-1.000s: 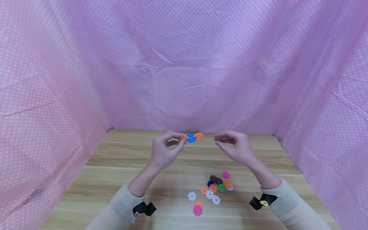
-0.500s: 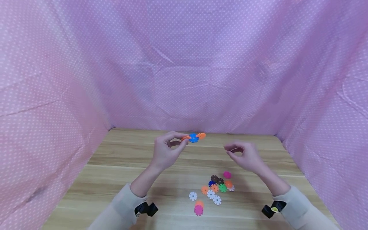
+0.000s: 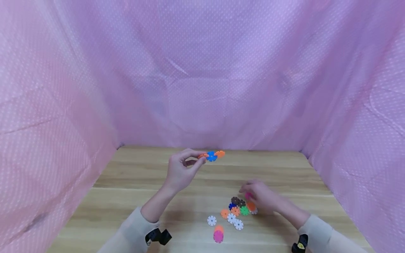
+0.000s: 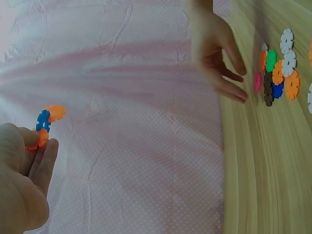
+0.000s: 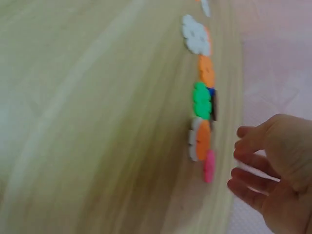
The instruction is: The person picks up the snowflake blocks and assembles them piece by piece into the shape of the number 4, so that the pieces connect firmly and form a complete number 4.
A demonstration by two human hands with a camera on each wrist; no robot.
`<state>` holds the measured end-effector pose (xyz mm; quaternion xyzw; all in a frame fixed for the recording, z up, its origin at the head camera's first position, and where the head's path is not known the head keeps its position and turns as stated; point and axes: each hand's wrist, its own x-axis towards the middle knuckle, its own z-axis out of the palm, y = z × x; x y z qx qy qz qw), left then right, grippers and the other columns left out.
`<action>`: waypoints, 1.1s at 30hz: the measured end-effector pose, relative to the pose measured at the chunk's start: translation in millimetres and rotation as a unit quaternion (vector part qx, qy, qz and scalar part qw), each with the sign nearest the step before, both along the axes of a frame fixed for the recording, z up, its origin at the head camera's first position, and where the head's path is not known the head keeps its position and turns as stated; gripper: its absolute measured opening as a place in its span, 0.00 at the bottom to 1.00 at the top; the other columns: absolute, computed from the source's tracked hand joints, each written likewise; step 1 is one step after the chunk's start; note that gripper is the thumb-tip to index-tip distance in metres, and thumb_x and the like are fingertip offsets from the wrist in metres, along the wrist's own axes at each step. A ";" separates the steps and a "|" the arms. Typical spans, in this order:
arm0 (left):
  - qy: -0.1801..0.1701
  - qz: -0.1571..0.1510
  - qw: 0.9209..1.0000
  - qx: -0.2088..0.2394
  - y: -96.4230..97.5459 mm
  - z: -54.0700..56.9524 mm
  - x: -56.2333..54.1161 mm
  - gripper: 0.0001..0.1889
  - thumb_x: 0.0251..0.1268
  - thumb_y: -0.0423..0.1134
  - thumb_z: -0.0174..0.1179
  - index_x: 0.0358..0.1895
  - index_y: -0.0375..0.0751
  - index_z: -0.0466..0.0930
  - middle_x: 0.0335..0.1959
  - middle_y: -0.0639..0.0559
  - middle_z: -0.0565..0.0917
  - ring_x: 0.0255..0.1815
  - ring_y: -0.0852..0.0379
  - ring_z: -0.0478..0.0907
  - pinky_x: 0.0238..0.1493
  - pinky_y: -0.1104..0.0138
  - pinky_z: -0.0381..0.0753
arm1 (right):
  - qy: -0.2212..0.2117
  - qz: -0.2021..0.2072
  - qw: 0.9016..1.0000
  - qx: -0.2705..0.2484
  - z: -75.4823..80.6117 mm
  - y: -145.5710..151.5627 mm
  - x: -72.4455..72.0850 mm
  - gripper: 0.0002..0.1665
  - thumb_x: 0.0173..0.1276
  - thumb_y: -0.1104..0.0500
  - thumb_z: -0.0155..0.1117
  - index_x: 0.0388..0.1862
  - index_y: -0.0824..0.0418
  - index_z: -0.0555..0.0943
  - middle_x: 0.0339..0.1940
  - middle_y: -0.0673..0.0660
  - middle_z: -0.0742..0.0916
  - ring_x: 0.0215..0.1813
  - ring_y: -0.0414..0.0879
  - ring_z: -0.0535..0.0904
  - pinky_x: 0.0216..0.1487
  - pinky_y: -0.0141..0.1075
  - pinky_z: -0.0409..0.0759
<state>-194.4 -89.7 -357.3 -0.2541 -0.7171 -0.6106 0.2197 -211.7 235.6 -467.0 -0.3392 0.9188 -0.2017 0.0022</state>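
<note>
My left hand (image 3: 181, 172) pinches a short chain of notched plastic discs, raised over the far part of the table. An orange disc sits between thumb and fingers. A blue disc (image 3: 211, 156) joins it to another orange disc (image 3: 220, 154) at the free end. My right hand (image 3: 262, 195) hovers at the loose pile, its fingers loosely bent and holding nothing. Partly covered by it in the head view is a pink disc (image 3: 249, 195), which shows fully in the right wrist view (image 5: 209, 166), just off the fingertips.
Several loose discs lie on the wooden table (image 3: 133, 196), among them a green disc (image 3: 244, 210), brown ones and white ones. Nearer stand apart a white disc (image 3: 211, 220) and a pink disc (image 3: 218, 237) overlapping an orange one. A pink dotted curtain (image 3: 202, 105) encloses the table.
My right hand has come down from beside the chain, towards me, to the pile's far right side. The left hand keeps its pinch on the chain and has barely moved.
</note>
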 end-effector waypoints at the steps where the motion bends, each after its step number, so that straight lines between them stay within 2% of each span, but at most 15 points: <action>1: -0.004 0.000 1.000 0.002 0.2 -1.3 1.7 0.06 0.65 0.27 0.73 0.44 0.35 0.92 0.38 0.42 0.92 0.39 0.52 0.92 0.45 0.64 0.95 | -0.002 0.008 1.000 0.012 -3.9 -0.1 2.3 0.16 0.69 0.71 0.67 0.53 0.60 0.89 0.51 0.55 0.91 0.54 0.53 0.87 0.56 0.45 0.92; 5: -0.019 0.005 1.000 0.002 2.4 -10.2 9.2 0.06 0.66 0.28 0.73 0.44 0.37 0.92 0.38 0.44 0.92 0.38 0.53 0.92 0.45 0.65 0.95 | -0.019 0.012 0.999 0.040 -19.0 1.0 15.4 0.17 0.67 0.71 0.69 0.51 0.58 0.90 0.49 0.54 0.89 0.51 0.51 0.86 0.52 0.42 0.93; 10: -0.046 0.004 0.999 -0.002 4.8 -22.0 22.0 0.05 0.66 0.29 0.74 0.43 0.38 0.93 0.37 0.44 0.92 0.38 0.58 0.91 0.44 0.66 0.95 | -0.053 -0.002 0.998 0.020 -35.2 4.7 37.6 0.16 0.63 0.72 0.73 0.47 0.58 0.91 0.44 0.52 0.88 0.45 0.46 0.87 0.45 0.36 0.93; 13: -0.050 0.007 0.999 -0.011 4.6 -23.4 27.6 0.05 0.65 0.30 0.74 0.43 0.38 0.93 0.37 0.45 0.92 0.38 0.61 0.90 0.43 0.67 0.95 | -0.068 -0.010 0.998 -0.004 -41.5 7.5 46.2 0.15 0.61 0.71 0.75 0.45 0.58 0.91 0.41 0.51 0.88 0.41 0.42 0.85 0.41 0.31 0.91; 16: -0.045 0.010 0.999 -0.014 3.7 -20.3 29.0 0.06 0.65 0.29 0.74 0.43 0.38 0.93 0.37 0.44 0.92 0.38 0.61 0.90 0.43 0.67 0.95 | -0.066 -0.022 0.997 -0.016 -43.9 9.4 47.2 0.14 0.60 0.71 0.76 0.44 0.60 0.91 0.40 0.51 0.87 0.39 0.39 0.84 0.38 0.27 0.89; 21: -0.041 0.007 0.999 -0.007 1.6 -15.6 27.1 0.06 0.65 0.27 0.74 0.44 0.36 0.92 0.38 0.43 0.92 0.38 0.61 0.91 0.43 0.66 0.95 | -0.085 -0.033 0.996 -0.012 -42.2 9.8 41.0 0.12 0.63 0.69 0.75 0.46 0.62 0.91 0.39 0.50 0.87 0.37 0.36 0.81 0.36 0.25 0.86; 25: -0.033 0.007 0.999 -0.009 1.6 -11.3 19.5 0.07 0.66 0.28 0.73 0.45 0.36 0.92 0.39 0.42 0.92 0.38 0.56 0.93 0.44 0.67 0.94 | -0.113 -0.050 0.992 -0.039 -34.9 9.7 27.8 0.11 0.65 0.67 0.74 0.46 0.63 0.89 0.36 0.50 0.85 0.35 0.34 0.77 0.34 0.26 0.84; 30: -0.014 0.015 1.000 -0.014 -0.4 0.6 12.1 0.07 0.65 0.28 0.74 0.44 0.37 0.93 0.38 0.43 0.92 0.37 0.51 0.92 0.44 0.67 0.94 | -0.128 -0.066 0.986 -0.085 -16.6 8.9 5.5 0.06 0.67 0.67 0.73 0.42 0.62 0.88 0.33 0.49 0.86 0.33 0.33 0.78 0.33 0.27 0.84; 33: -0.002 0.023 1.000 -0.020 -2.0 6.2 10.7 0.06 0.65 0.28 0.74 0.43 0.38 0.93 0.38 0.45 0.93 0.37 0.52 0.92 0.43 0.67 0.94 | -0.111 -0.076 0.984 -0.114 -1.7 8.1 -7.2 0.05 0.68 0.67 0.73 0.42 0.64 0.88 0.33 0.50 0.88 0.34 0.34 0.81 0.35 0.27 0.87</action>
